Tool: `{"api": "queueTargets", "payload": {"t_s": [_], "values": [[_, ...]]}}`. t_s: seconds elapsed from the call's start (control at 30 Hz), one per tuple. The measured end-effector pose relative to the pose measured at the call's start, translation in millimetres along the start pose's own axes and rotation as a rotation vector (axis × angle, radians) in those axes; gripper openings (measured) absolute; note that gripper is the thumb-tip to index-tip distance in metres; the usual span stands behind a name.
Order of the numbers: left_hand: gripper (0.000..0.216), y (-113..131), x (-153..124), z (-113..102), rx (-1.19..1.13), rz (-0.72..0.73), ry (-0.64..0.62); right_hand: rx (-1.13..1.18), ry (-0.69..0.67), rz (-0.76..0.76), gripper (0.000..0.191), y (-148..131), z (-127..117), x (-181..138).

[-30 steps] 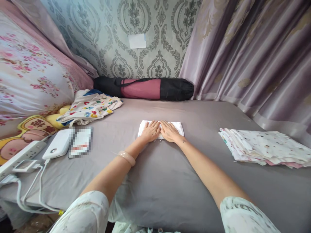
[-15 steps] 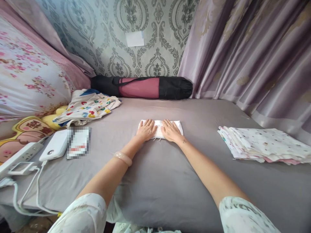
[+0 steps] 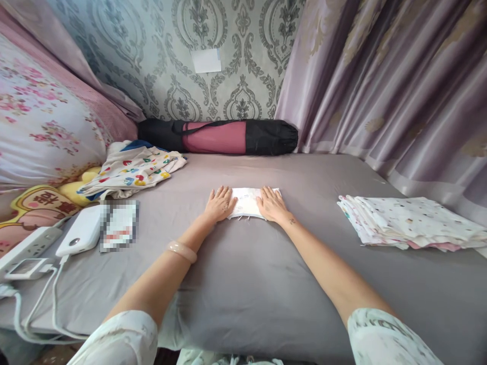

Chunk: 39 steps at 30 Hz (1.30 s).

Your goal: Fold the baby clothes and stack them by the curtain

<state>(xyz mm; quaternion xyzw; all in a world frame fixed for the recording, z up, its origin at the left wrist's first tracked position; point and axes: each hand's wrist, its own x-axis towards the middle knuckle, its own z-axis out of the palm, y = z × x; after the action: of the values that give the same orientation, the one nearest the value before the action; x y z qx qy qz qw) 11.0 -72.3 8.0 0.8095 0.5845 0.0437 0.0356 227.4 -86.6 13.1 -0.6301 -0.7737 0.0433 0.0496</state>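
Slid farther apart since a moment ago, the left hand (image 3: 220, 204) lies over one end of the white cloth (image 3: 246, 204) on the bed (image 3: 243, 268) and the right hand (image 3: 272, 204) over the other, both spread flat, pinching nothing, seemingly to keep it smooth, while folded fabric (image 3: 413, 219) sits rightward, perhaps out of their way.

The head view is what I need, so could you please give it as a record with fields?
Item: white cloth, lying on grey sheet
Hands: left hand at the cloth's left end, right hand on its right end, palms down
Right side: stack of folded patterned cloths
Left side: white power strip
Back: black and pink roll
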Motion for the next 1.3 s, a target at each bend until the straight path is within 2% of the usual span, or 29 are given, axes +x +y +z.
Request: {"api": "queueTargets", "payload": {"t_s": [0.17, 0.33, 0.53, 0.77, 0.9, 0.97, 1.03, 1.13, 1.2, 1.3], "values": [[0.061, 1.1, 1.1, 2.0, -0.009, -0.015, -0.009, -0.001, -0.004, 0.004, 0.062, -0.7, 3.0, 0.9], [0.061, 2.4, 1.7, -5.0, -0.005, -0.010, -0.042, 0.031, -0.048, 0.005, 0.063, -0.9, -4.0, 1.5], [0.060, -13.9, -5.3, -8.4, -0.044, -0.065, -0.010, 0.022, 0.021, 0.056, 0.064, 18.6, -10.5, -3.9], [0.061, -24.8, -7.1, -2.2, -0.029, -0.062, -0.066, 0.049, -0.041, 0.085, 0.066, 30.5, 0.0, -6.8], [0.061, -24.4, -5.0, -5.7, -0.038, -0.053, -0.085, 0.036, -0.071, 0.086, 0.066, 30.5, -3.7, -4.9], [0.059, -20.9, -3.6, -8.9, -0.025, -0.058, -0.079, 0.025, -0.076, 0.083, 0.066, 27.9, -8.7, -4.3], [0.057, -12.2, -2.3, -11.8, 0.012, -0.052, -0.019, 0.014, -0.046, 0.066, 0.064, 21.4, -13.7, -3.7], [0.056, 7.4, -1.2, -12.5, 0.022, 0.045, 0.076, 0.029, -0.002, 0.007, 0.062, 6.7, -15.8, -2.5], [0.057, 19.1, -1.2, -10.0, -0.007, 0.118, 0.054, 0.046, -0.019, -0.018, 0.061, -1.9, -12.3, -1.3], [0.058, 26.8, -1.8, -4.9, -0.032, 0.145, -0.004, 0.039, -0.035, -0.020, 0.060, -7.0, -3.4, 0.5]]}}
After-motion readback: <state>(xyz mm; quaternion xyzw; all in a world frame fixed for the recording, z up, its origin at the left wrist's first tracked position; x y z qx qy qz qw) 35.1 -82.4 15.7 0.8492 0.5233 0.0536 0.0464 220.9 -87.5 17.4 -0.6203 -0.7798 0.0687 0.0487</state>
